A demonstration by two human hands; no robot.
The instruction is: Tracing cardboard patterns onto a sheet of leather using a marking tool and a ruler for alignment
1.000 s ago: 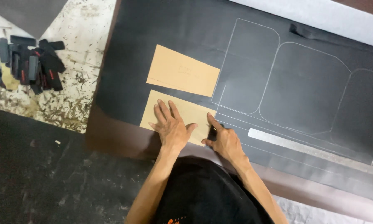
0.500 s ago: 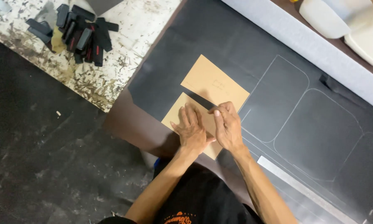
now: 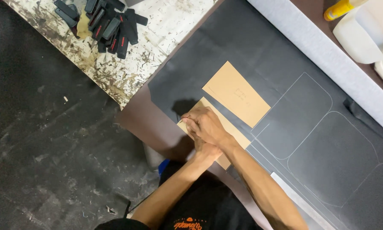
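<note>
Together, the right hand (image 3: 206, 123) lay curled over the left hand (image 3: 206, 150) on the nearer tan card template (image 3: 236, 133), fingers bunched around a thin marking tool (image 3: 184, 118) at its corner on the dark sheet (image 3: 242, 51), beside a second tan card (image 3: 236, 93); the left fingers were hidden.

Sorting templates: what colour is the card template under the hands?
Tan, plain card template, seen in the head view.

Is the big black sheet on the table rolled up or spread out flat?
Spread out flat. The black sheet lies smooth across the table, with rounded outlines drawn on it and two tan card templates resting flat on top.
</note>
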